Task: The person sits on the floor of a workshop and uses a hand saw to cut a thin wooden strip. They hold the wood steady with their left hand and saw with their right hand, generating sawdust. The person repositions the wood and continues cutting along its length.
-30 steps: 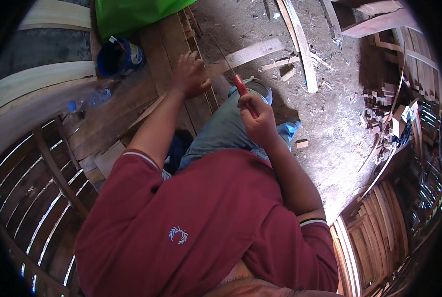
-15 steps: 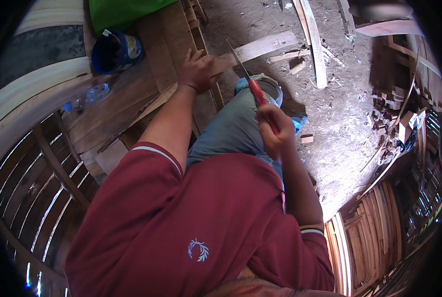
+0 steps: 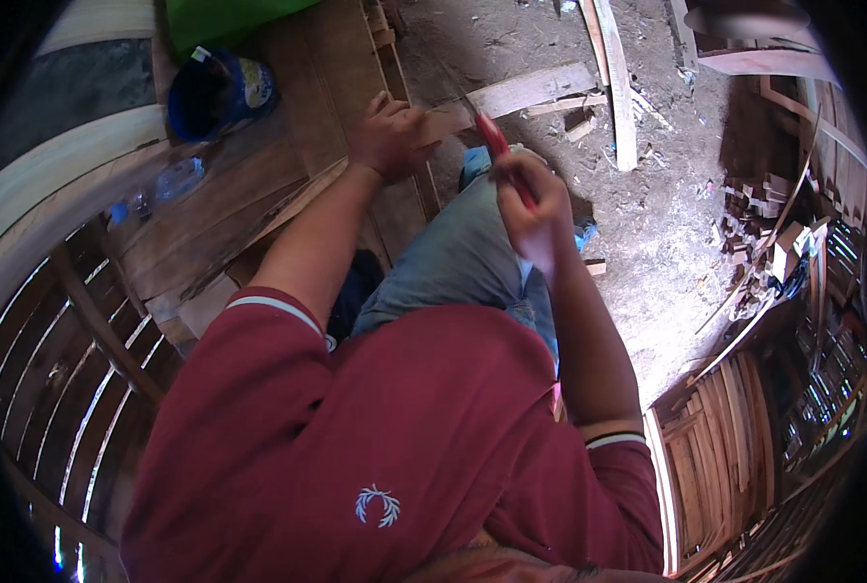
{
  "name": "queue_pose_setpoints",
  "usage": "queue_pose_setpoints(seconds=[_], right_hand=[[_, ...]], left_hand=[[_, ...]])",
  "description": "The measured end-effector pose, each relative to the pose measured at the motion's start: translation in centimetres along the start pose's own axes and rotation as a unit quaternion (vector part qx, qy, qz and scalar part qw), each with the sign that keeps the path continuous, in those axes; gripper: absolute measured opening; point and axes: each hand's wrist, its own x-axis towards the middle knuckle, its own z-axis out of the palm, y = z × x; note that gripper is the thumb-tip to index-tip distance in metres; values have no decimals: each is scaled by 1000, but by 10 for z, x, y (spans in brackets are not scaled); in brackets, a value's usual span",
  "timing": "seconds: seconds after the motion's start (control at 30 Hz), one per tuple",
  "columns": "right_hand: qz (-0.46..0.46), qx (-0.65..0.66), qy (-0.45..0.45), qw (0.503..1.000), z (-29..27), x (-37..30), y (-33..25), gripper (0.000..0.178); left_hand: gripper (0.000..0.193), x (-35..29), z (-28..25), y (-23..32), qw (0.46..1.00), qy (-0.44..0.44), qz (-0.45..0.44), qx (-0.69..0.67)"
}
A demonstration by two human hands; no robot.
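Note:
My right hand (image 3: 536, 204) is closed around the red handle of a hand saw (image 3: 493, 136). Its thin blade points away from me and crosses a pale wooden board (image 3: 540, 87). The board reaches out past the bench edge, to the right of my left hand (image 3: 390, 136). That hand presses down on the board's near end and grips it, thumb along the near side and fingers bent over the top. Part of the board is covered by the hand. How deep the blade sits in the wood cannot be made out.
On the wooden bench (image 3: 293, 107) stand a blue bucket (image 3: 176, 115) and a clear plastic bottle (image 3: 181, 180), with green cloth (image 3: 229, 21) behind. Long planks (image 3: 616, 92) and offcuts lie on the dirt floor. A scrap pile (image 3: 764, 204) and stacked boards (image 3: 735, 428) are at right.
My right hand has pushed the saw forward and slightly left, so the handle is now close to the board. My left hand keeps its hold on the board.

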Motion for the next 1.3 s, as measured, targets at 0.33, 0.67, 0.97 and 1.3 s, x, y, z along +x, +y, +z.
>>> queue_pose_setpoints(seconds=[0.33,0.67,0.97,1.3], right_hand=[[63,-36,12,997,-29,-70,-36,19],[17,-9,14,1000,-6,-33,6,19],[-41,-17,43,998,-25,-59,-9,24],[18,-43,19,999,-20,-59,16,22]], left_hand=[[50,-9,11,4,999,39,-14,9],[49,1,11,0,999,29,7,13],[53,-2,4,3,999,12,-26,29],[57,-2,-1,8,999,-26,-19,10]])
